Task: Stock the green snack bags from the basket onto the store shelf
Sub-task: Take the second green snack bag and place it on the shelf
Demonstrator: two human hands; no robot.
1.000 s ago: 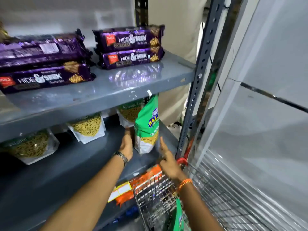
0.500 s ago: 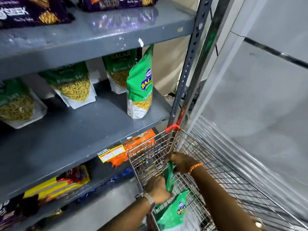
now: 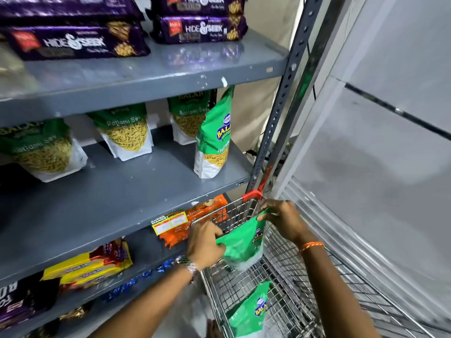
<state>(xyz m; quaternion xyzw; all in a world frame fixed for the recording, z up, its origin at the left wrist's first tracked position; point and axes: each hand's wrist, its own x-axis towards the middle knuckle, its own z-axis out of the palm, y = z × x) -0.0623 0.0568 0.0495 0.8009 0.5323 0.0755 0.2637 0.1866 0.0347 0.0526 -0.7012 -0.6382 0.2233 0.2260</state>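
Both hands, left [image 3: 203, 247] and right [image 3: 284, 219], grip one green bag [image 3: 242, 242] above the basket's [image 3: 292, 284] front-left corner.

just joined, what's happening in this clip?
A person is restocking a store shelf from a wire basket. Both hands grip one green snack bag above the basket: the left hand at its lower left edge, the right hand pinching its top corner. Four matching bags stand on the middle shelf, the nearest by the right upright. One more green bag lies in the basket.
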